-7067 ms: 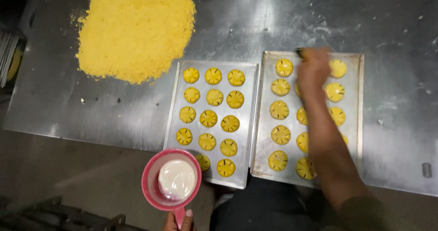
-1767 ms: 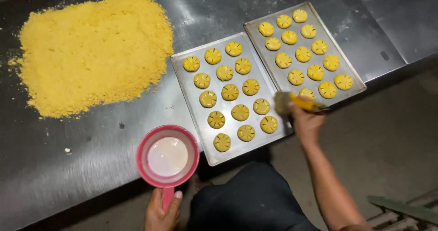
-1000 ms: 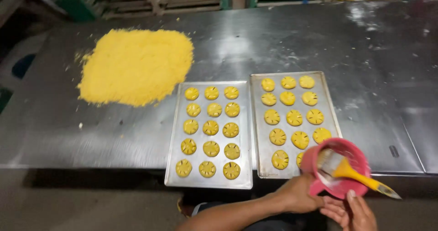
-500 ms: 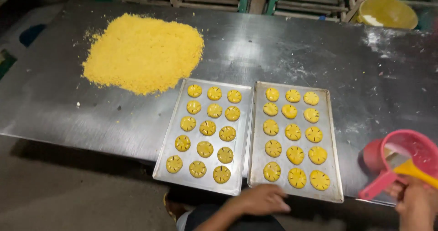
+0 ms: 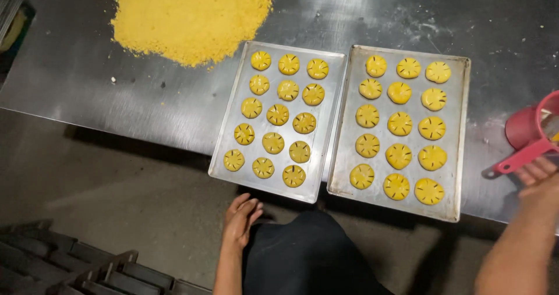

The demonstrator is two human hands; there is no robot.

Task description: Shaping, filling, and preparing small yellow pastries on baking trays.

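Since half a second ago, the left hand (image 5: pixel 241 216) has been dropped below the table edge, fingers loose and empty; both trays of cookies (image 5: pixel 278 115) lie untouched; the red cup (image 5: pixel 533 133) should be steadied, its handle pinched by the right hand (image 5: pixel 538 175).

Above the left hand (image 5: pixel 241 218), yellow cookies (image 5: pixel 277 114) bear dark radial slits on silver trays (image 5: pixel 333 106); by the right hand (image 5: pixel 538 175), a pink-red cup (image 5: pixel 530 133).
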